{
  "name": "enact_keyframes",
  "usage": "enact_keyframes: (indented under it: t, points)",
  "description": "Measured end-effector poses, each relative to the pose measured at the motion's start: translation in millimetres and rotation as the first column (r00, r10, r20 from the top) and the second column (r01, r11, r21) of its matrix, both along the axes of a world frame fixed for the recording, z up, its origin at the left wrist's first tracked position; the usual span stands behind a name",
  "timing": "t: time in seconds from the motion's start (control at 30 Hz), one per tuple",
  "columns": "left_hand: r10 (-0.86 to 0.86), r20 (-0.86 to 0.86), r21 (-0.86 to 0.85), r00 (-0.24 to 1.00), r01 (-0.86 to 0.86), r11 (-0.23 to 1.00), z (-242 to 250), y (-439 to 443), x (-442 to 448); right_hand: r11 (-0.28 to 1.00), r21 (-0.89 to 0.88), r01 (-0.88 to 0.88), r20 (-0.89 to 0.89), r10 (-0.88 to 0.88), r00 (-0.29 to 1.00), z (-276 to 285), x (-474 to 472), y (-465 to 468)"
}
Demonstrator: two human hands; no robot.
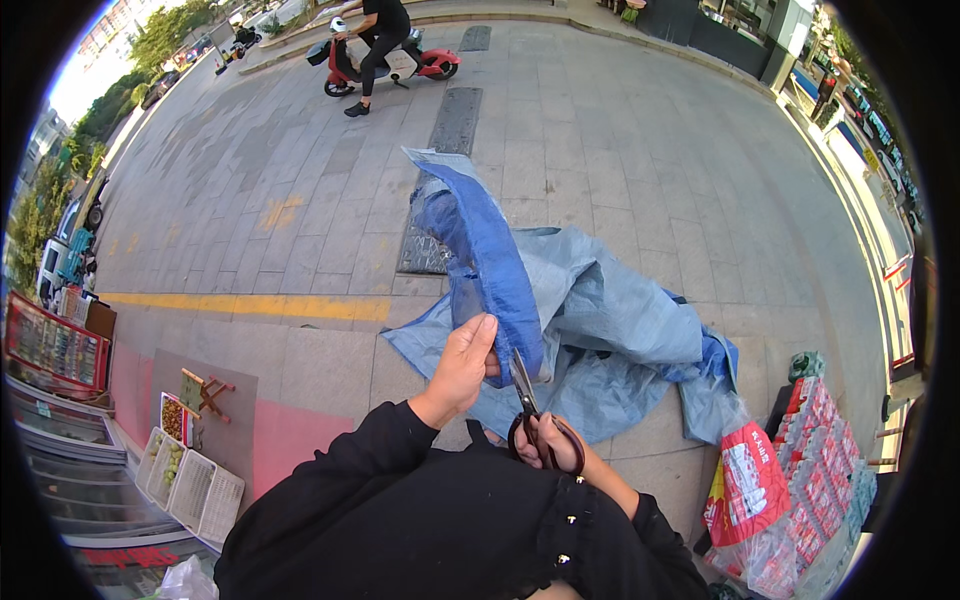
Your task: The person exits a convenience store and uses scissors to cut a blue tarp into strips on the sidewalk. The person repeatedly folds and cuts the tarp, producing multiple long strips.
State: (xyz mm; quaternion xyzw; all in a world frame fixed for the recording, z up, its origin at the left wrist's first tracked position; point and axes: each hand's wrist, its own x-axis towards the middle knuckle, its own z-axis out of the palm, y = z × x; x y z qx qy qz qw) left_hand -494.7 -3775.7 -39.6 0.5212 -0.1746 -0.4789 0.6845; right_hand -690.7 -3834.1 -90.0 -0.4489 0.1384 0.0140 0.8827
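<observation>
My left hand [465,364] pinches the edge of a blue and grey-blue woven plastic tarp [630,307], whose folds spread over the paving in front of me. A blue strip [487,232] of it rises beyond my fingers. My right hand [544,442] holds a pair of scissors [527,390] by the dark handles. The blades point away from me and lie against the tarp's blue edge, just right of my left fingers; how far they are apart is hard to tell.
A person [382,37] sits on a red and white scooter [405,64] across the pavement. At right stand stacked red packages [817,450] with a red plastic bag [750,480]. White plastic baskets [191,487] and a small folding stool [214,394] are at left.
</observation>
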Motion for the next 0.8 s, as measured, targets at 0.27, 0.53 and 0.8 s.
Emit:
enact_keyframes:
  t: [0.27, 0.53, 0.8]
  points:
    - [-0.006, -0.003, 0.033, 1.0, 0.006, 0.999, -0.1, 1.3, 3.9, 0.984, -0.176, 0.03, -0.002, -0.031, 1.0, -1.0, 4.1, 0.0]
    - [0.027, -0.072, 0.032, 0.997, -0.024, 0.999, -4.4, 2.0, 3.0, 0.967, -0.215, 0.137, -0.095, -0.161, 0.982, 8.3, 9.7, 7.5]
    - [0.051, -0.095, 0.032, 0.994, -0.048, 0.998, -2.8, 3.7, 4.0, 0.914, -0.38, 0.14, -0.075, -0.181, 0.981, 1.6, 9.4, 7.3]
